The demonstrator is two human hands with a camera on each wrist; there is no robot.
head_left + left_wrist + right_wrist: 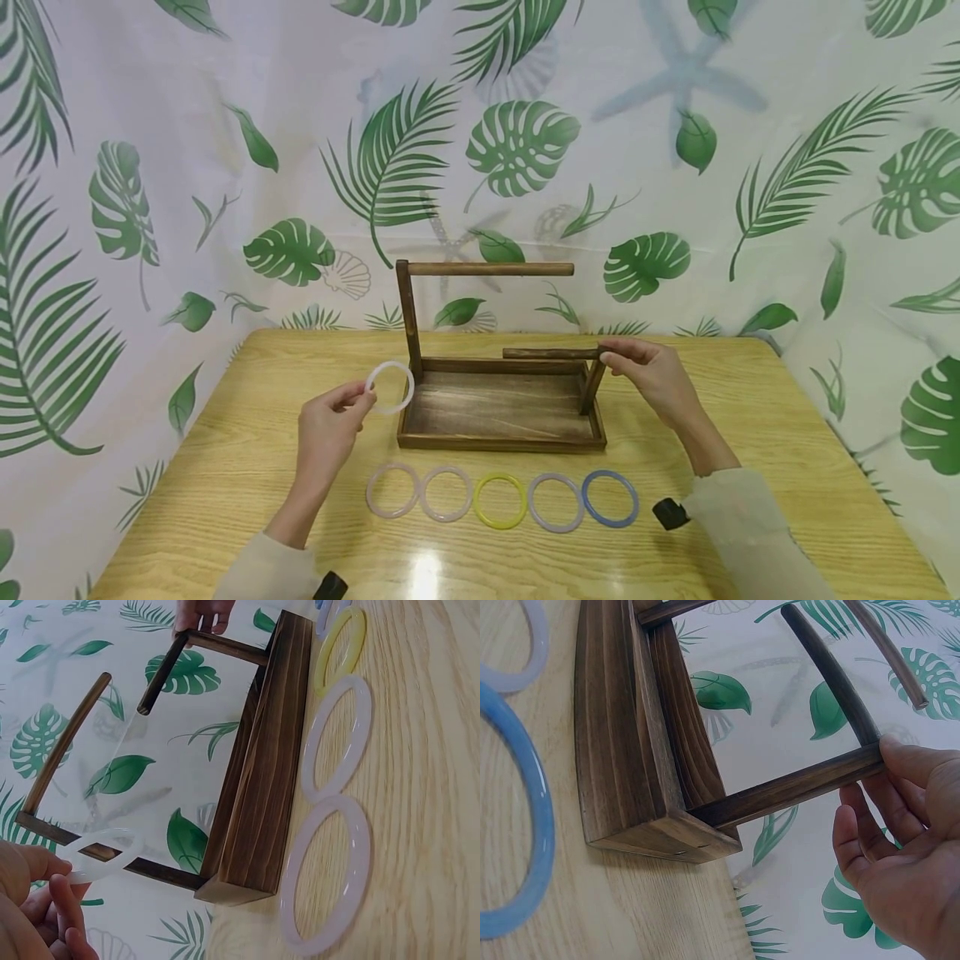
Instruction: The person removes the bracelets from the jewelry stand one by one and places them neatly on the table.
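Observation:
Between thumb and fingers my left hand (pixel 330 429) pinches a white translucent bangle (pixel 411 390), raised beside the left post of a dark wooden bangle stand (pixel 502 445). The stand has a shallow tray base and two posts, each with a bar pointing inward; the left bar (pixel 491 269) is higher than the right bar (pixel 551 354). My right hand (pixel 656 375) grips the top of the right post, thumb in front, as the right wrist view shows. Both bars are bare. In the left wrist view the held bangle (pixel 124 862) overlaps the left post; whether they touch I cannot tell.
In front of the stand, bangles lie in a row on the wooden table (pixel 225 500): two pale pink ones, a yellow bangle (pixel 501 526), a pale lilac bangle (pixel 556 527) and a blue bangle (pixel 610 522). A leaf-patterned curtain (pixel 525 225) hangs behind the table.

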